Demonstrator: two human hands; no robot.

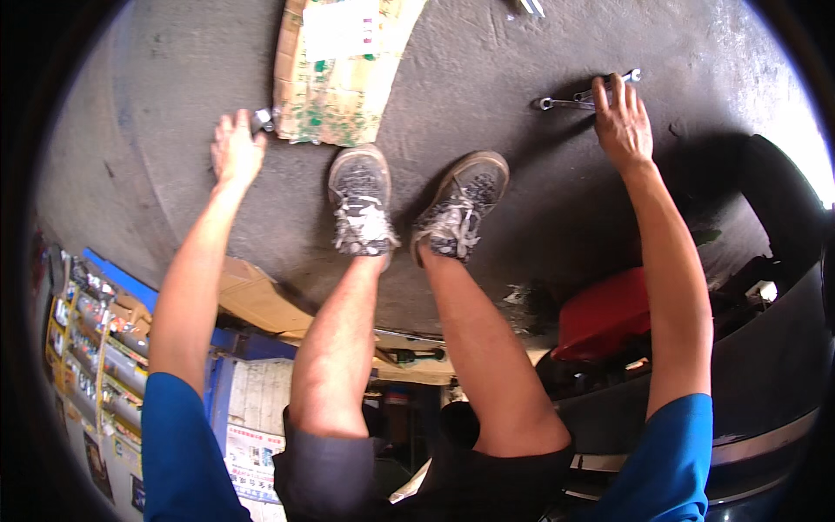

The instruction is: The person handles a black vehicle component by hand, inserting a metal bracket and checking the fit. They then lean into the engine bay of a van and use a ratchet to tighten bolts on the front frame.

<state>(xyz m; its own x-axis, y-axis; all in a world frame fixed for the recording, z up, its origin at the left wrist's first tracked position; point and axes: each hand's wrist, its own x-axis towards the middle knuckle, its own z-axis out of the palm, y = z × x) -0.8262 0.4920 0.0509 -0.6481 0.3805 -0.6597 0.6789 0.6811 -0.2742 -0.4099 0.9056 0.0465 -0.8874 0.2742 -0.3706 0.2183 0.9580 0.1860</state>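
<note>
My right hand (623, 126) reaches down to the floor, its fingers bent over combination wrenches. One wrench (561, 103) sticks out to the left of the fingers, and the ring end of another (633, 76) shows beyond them; the fingers cover the middles. Far to the left, my left hand (235, 150) is low over the floor with its fingers curled. A short shiny metal piece (263, 120) shows at its thumb side, against the corner of a worn cardboard sheet (339, 100). Its exact kind is too small to tell.
My two worn shoes (362, 196) stand on the dark floor (522, 52) between the hands. At the right are a dark car bumper (739, 383) and a red part (604, 313). Stocked shelves (96, 339) stand lower left; a small metal object (532, 7) lies at the top edge.
</note>
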